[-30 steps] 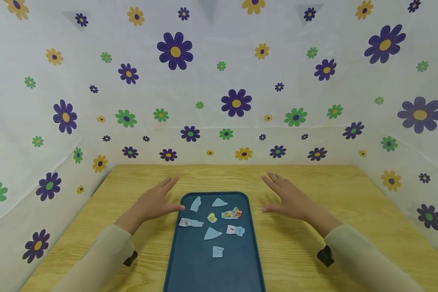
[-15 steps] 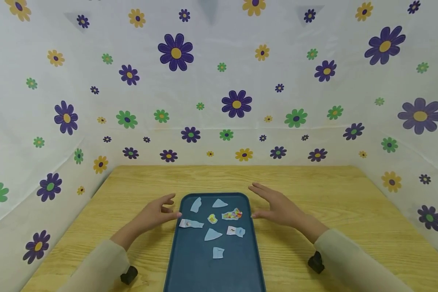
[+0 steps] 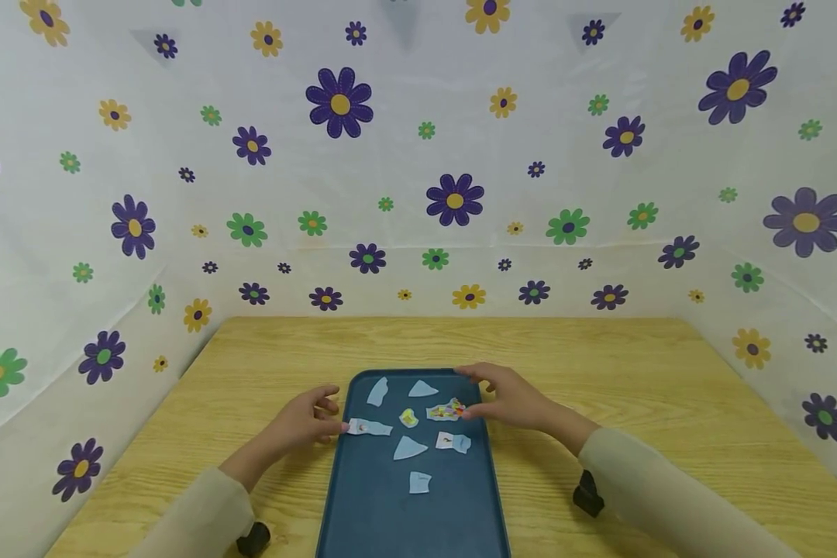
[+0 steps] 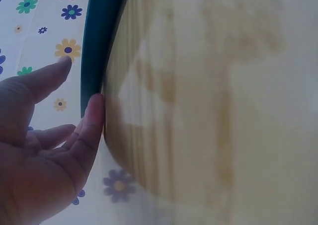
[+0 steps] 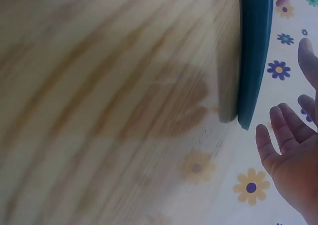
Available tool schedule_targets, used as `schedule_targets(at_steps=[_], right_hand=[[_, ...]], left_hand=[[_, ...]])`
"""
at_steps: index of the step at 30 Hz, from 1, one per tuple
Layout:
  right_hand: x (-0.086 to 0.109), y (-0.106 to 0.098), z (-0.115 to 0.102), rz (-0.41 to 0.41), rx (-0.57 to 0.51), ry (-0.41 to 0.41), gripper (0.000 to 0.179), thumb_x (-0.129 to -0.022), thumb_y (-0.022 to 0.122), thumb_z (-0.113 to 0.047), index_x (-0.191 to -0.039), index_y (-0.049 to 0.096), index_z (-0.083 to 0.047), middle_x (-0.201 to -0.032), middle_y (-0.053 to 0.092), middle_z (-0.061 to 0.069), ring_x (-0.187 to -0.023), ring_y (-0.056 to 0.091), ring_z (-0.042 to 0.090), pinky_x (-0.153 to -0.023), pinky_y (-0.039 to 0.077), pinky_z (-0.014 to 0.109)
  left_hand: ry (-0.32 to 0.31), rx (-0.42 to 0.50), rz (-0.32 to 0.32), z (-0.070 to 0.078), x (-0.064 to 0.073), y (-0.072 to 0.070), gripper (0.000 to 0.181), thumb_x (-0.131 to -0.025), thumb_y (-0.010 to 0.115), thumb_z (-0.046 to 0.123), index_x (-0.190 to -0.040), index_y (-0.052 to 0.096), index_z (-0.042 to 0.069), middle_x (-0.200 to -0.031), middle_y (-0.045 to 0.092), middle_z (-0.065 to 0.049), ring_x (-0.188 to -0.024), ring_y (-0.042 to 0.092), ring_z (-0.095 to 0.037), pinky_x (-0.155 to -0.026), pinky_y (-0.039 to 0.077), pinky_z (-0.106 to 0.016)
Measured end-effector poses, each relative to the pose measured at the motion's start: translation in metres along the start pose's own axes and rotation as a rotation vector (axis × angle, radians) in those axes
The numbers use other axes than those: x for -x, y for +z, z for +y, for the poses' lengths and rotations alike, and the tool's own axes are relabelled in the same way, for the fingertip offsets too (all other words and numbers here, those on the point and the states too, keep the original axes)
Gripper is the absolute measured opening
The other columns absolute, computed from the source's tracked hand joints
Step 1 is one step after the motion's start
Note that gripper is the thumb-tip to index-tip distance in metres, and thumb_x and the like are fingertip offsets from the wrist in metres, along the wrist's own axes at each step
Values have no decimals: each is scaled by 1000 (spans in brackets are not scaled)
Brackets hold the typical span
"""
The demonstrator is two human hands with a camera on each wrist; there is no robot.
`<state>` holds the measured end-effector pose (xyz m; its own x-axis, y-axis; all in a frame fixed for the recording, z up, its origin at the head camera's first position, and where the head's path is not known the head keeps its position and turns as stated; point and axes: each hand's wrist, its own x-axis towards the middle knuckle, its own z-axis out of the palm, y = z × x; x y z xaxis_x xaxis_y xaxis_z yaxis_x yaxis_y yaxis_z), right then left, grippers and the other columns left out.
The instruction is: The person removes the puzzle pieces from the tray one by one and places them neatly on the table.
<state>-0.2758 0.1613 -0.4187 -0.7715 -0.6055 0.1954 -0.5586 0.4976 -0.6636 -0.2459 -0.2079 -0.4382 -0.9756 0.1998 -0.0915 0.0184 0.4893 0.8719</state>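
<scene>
A dark blue tray lies on the wooden table with several torn or cut paper pieces on it. My left hand is at the tray's left edge, its fingers loosely bent. Its thumb tip is by a long paper piece with a small picture; whether they touch, I cannot tell. Over the upper right rim reaches my right hand, fingers stretched and holding nothing. Its thumb is close to a colourful paper piece. In the right wrist view, the fingers are spread apart beside the tray's edge.
Other pieces on the tray are a small yellow one, a pale blue triangle, and one with a picture. Near the front lies a small pale piece. Flower-printed white sheeting surrounds the wooden table.
Both hands have come lower and inward to the tray, the right one now reaching over its rim. The left fingers have bent more. The paper pieces stay where they lie on the tray.
</scene>
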Motion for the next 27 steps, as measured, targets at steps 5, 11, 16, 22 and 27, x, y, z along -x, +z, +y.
schedule_targets(at_steps=[5, 11, 16, 22, 27], right_hand=[[-5, 6, 4, -27, -31, 31, 66, -82, 80, -24, -137, 52, -2, -132, 56, 14, -110, 51, 29, -91, 43, 48], [-9, 11, 5, -53, -19, 72, 64, -81, 81, -24, -135, 54, -5, -131, 57, 8, -114, 51, 26, -96, 43, 48], [-11, 14, 5, -92, -18, 79, 60, -81, 80, -20, -133, 56, -4, -132, 56, 10, -119, 51, 30, -101, 39, 49], [-13, 18, 11, -115, 2, 53, 54, -82, 80, -17, -129, 59, -2, -127, 58, 9, -113, 53, 27, -97, 42, 46], [-14, 18, 11, -123, 12, 61, 50, -82, 79, -14, -127, 61, -3, -123, 59, 7, -106, 53, 23, -93, 44, 44]], left_hand=[[3, 26, -16, 1, 1, 3, 74, -77, 81, 4, -139, 42, -10, -102, 58, -13, -83, 60, -21, -65, 56, -35], [-32, 17, -2, 4, 1, 7, 72, -76, 81, 1, -138, 45, -5, -98, 58, -11, -79, 60, -20, -62, 54, -34], [-40, 21, 8, 3, 0, 9, 69, -76, 79, -2, -137, 47, -5, -96, 57, -11, -77, 60, -20, -62, 54, -35], [-37, 48, 0, 3, 0, 10, 67, -77, 77, -6, -136, 47, -8, -94, 56, -12, -76, 58, -20, -63, 54, -34], [-59, 80, -10, 1, -3, 10, 66, -77, 75, -9, -136, 47, -5, -94, 55, -13, -77, 57, -21, -64, 54, -34]])
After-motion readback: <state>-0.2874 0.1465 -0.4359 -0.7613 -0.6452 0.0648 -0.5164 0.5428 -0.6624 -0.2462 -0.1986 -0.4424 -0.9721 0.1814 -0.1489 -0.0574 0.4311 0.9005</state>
